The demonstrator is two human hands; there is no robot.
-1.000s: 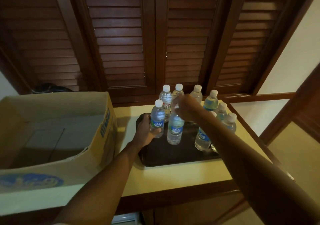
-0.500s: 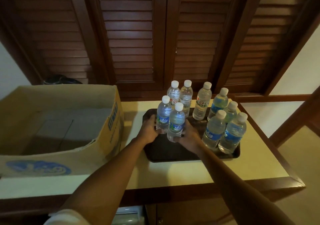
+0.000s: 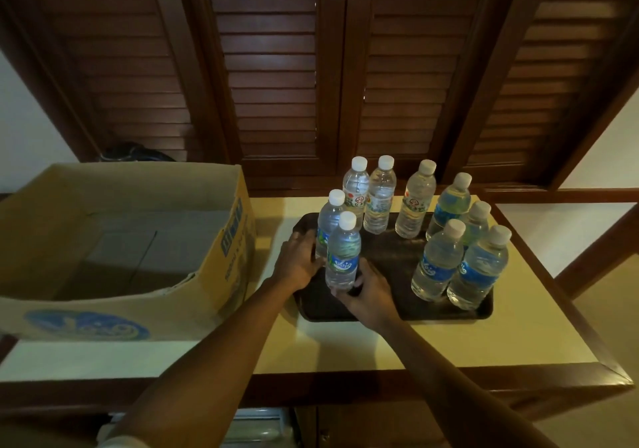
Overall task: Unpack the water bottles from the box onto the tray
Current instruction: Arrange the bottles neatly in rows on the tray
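- Both hands are down on the near left part of the dark tray (image 3: 480,311), which sits on the pale worktop (image 3: 501,340).
- The right hand (image 3: 368,292) cups the base of the front bottle (image 3: 342,257), a blue-labelled, white-capped one standing upright; fingers curl round its lower right side.
- The left hand (image 3: 299,262) presses, fingers spread, against the left side of the second bottle (image 3: 328,223), just behind the front one. Whether it truly grips that bottle or only steadies it, I cannot tell.
- Those two bottles stand touching, or very nearly so.
- Behind them, at the back of the tray, a pair of bottles (image 3: 368,195) stands side by side with paler labels; a third back bottle (image 3: 416,200) is a little to their right.
- On the right end of the tray, four blue-labelled bottles (image 3: 460,250) are bunched close together, all upright.
- That makes nine bottles in view, every one on the tray.
- The cardboard box (image 3: 228,240) is open on the left of the worktop, just beside the tray; its bare floor shows and no bottle can be seen in it.
- Dark louvred shutters (image 3: 276,67) fill the wall behind.
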